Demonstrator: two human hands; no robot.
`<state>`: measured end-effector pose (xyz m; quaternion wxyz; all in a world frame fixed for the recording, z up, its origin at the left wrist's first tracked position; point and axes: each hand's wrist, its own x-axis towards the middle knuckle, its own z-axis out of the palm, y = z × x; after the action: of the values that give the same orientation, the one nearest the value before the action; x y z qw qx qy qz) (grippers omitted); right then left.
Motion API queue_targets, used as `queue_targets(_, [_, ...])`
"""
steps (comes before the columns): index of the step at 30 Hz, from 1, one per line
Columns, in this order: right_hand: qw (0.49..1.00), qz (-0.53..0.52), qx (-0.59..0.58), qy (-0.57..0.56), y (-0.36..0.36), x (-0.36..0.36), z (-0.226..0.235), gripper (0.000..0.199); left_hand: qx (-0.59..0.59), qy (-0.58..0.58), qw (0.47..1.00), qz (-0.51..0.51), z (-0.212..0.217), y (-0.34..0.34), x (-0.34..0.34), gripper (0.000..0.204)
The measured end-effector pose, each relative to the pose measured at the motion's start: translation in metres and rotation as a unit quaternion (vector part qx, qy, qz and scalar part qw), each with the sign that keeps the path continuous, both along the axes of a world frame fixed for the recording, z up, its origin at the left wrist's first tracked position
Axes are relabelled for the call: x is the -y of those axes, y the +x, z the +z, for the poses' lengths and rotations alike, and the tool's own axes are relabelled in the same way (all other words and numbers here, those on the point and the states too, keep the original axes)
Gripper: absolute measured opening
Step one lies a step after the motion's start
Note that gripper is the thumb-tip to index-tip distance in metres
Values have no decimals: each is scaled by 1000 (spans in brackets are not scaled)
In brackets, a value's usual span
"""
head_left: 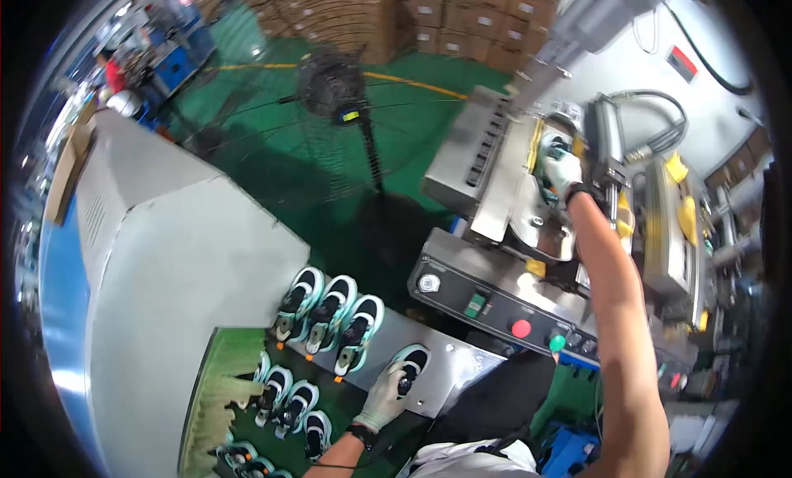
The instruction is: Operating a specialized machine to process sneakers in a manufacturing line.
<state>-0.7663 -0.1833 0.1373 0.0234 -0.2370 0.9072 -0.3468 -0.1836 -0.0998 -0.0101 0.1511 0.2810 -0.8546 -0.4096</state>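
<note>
My left hand (382, 402), in a pale glove, has its fingers closed around the near end of a black and white sneaker (417, 358) with a mint-coloured sole, on a metal shelf. My right arm stretches out to the machine (536, 222), where my gloved right hand (563, 173) grips another sneaker (555, 143) in its cradle. My fingers and palm partly hide that shoe. Beside my left hand, a row of similar sneakers (360, 329) stands on the shelf (450, 358), orange tabs at their near ends.
More sneakers (294, 408) lie lower, by a green worn surface (223, 387). The machine's front panel carries a red button (520, 328) and a green button (557, 343). A large grey housing (198, 263) stands left; a black fan (334, 86) and stacked cartons (470, 20) are beyond.
</note>
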Motion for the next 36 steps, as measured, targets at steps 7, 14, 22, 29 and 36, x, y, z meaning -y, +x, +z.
queue_targets(7, [997, -40, -50, 32, -19, -9, -38, 26, 0, -19, 1000, -13, -10, -1, -5, 53])
queue_targets(14, [976, 38, -207, 60, -125, -92, -33, 40, -64, -20, 995, -68, -14, -50, -4, 46])
queue_targets(22, [959, 210, -31, -188, 241, -193, 84, 70, 10, -8, 1000, -8, -4, -20, 4, 44])
queue_targets(29, [955, 202, -121, 178, 264, -297, -63, 71, 55, 125, 991, 6, 23, -37, 4, 43])
queue_targets(36, [982, 135, -17, -133, 355, -385, -32, 94, -99, 234, 959, -128, 119, -130, -84, 40])
